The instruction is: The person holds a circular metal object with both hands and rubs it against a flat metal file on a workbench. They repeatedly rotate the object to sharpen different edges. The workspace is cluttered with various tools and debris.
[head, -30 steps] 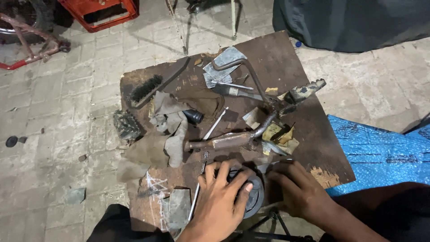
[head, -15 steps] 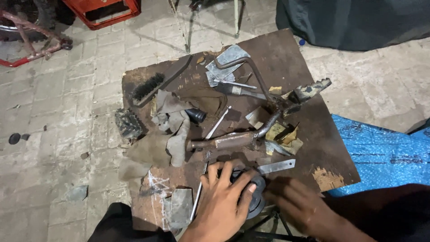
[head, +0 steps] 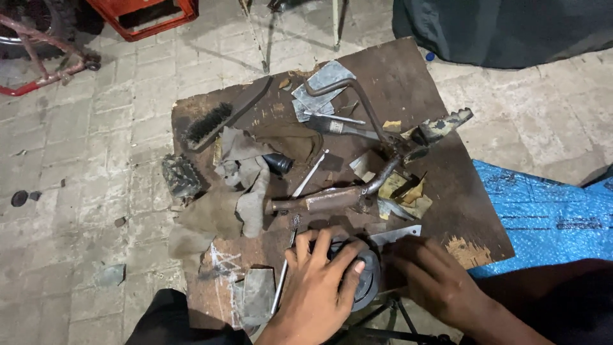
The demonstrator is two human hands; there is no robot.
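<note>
At 6 o'clock on the wooden board (head: 447, 96), the left hand (head: 319, 287) lies spread over a dark round part (head: 367, 281), fingers splayed and pressing its top rather than curled around it. The right hand (head: 437, 281) rests just beside the part at 3 o'clock, fingers loosely extended on the board, holding nothing that I can see. To my eye, doing this well means keeping the palm flat so the part cannot spin or slide, and keeping fingertips clear of the thin metal strip (head: 396, 235) at 12 o'clock. The rusty bent pipe (head: 332, 199) lies further up. Compared with 0.5 s ago, both hands sit almost unchanged; the right one looks sharper, less blurred.
</note>
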